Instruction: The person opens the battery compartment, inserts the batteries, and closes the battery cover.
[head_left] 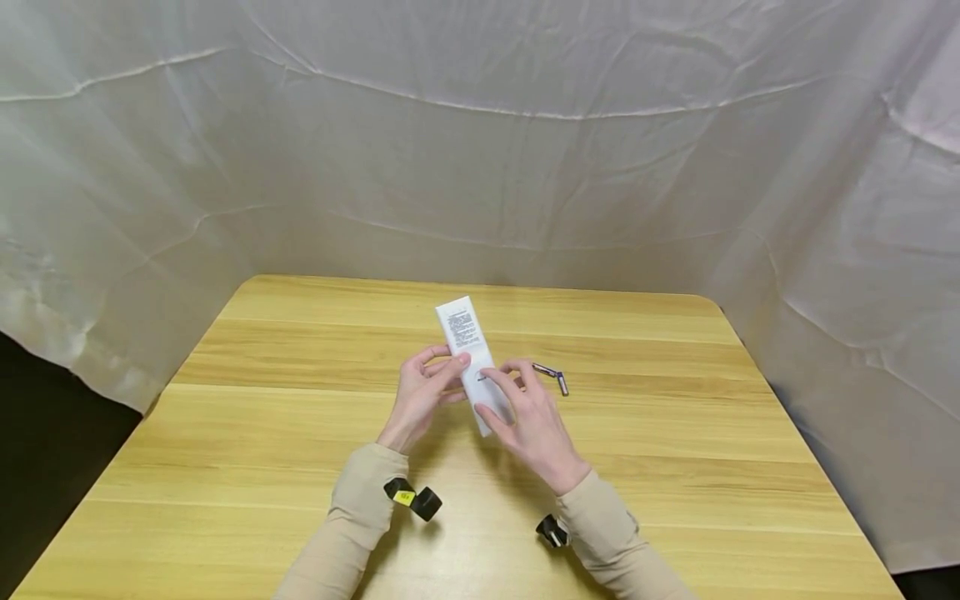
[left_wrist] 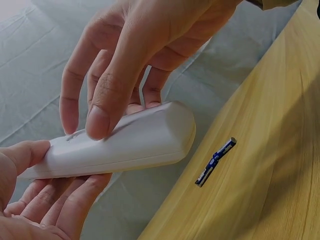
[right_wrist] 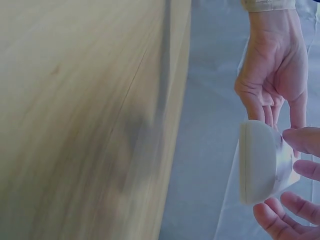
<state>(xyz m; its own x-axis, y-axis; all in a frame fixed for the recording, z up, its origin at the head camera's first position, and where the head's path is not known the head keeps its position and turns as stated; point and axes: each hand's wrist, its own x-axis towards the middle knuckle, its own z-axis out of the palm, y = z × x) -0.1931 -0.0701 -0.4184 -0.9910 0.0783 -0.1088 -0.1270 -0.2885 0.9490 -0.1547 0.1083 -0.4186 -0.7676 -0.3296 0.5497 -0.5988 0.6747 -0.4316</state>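
A white remote control [head_left: 468,342] is held above the table, tilted, its back with small printed text turned up. My left hand [head_left: 423,392] grips its left side, thumb on the back and fingers beneath, as the left wrist view also shows. At the lower end, my right hand [head_left: 532,417] curls over the remote, with fingertips on the smooth cover area and around the edges. The right wrist view shows the rounded end of the remote [right_wrist: 260,162] between both hands. Two small batteries [left_wrist: 215,162] lie end to end at an angle on the table, just beyond my right hand.
The wooden table [head_left: 262,433] has rounded far corners. Pale fabric [head_left: 480,167] hangs behind it and along both sides. A black wrist camera [head_left: 426,502] sits at my left sleeve, and another [head_left: 552,531] at the right one.
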